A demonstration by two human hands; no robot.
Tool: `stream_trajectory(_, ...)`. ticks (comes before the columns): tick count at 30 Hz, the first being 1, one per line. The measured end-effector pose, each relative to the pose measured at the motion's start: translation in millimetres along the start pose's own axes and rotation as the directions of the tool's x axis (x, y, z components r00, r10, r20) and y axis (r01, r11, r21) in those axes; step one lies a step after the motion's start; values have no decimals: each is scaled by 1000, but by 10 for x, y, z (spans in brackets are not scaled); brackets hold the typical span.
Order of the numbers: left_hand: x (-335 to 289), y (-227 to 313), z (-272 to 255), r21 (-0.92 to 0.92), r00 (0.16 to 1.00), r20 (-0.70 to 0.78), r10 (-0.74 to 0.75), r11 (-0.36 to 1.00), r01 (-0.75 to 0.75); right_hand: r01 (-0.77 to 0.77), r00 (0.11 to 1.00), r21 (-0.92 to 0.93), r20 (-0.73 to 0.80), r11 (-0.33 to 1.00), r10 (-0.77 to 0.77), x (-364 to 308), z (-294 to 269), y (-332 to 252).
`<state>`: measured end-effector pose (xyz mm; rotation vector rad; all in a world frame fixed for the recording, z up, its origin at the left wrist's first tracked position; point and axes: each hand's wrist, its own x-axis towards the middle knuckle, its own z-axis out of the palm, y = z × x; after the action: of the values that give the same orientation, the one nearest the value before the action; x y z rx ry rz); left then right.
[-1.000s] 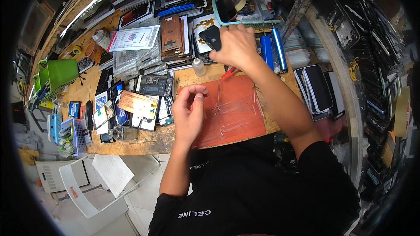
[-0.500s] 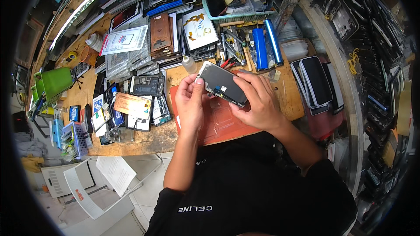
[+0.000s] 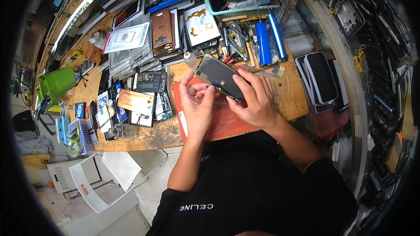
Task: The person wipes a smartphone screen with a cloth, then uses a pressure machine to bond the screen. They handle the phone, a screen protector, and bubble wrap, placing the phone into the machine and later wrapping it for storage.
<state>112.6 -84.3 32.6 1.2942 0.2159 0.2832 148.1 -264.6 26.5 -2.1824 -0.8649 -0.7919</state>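
Observation:
A phone screen assembly [image 3: 218,72], its dark back side up, is held tilted above a red work mat [image 3: 227,122]. My right hand [image 3: 258,100] grips its right end, thumb at the near edge and fingers over the top. At the lower left edge, beside a small flex cable, my left hand [image 3: 199,105] pinches with thumb and curled fingers; its index finger stands away from the panel. Whether the cable itself is between the fingertips I cannot tell. Just beyond the panel's upper left corner stands a white dropper bottle [image 3: 190,60].
Opened phones [image 3: 150,81] and a glass jar [image 3: 124,131] lie to the left on the wooden bench [image 3: 162,135]. Behind are stacked phone parts [image 3: 163,32], hand tools [image 3: 238,41], blue cylinders [image 3: 263,43] and a teal basket [image 3: 240,14]. Phones [image 3: 321,78] lie at the right.
My left hand has slid from the panel's left end to its lower edge near the cable. The panel has tilted more steeply; my right hand keeps its grip. The whole view has shifted slightly.

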Motion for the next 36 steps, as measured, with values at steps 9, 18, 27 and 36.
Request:
stream_trajectory(9,-172,53,21,444,909,65,411,804,-396,-30,999,-2,-16,1000,30,-11,76,-78)
stream_trajectory(18,-388,236,-18,335,610,551,570,518,-787,-69,974,308,-186,949,131,-17,207,-123)
stream_trajectory(27,-431,416,-69,304,566,558,608,485,-820,-20,956,396,-260,918,133,7,268,-206)
stream_trajectory(36,-137,310,-224,102,984,129,122,985,-136,-76,982,347,-139,935,131,111,228,-333)
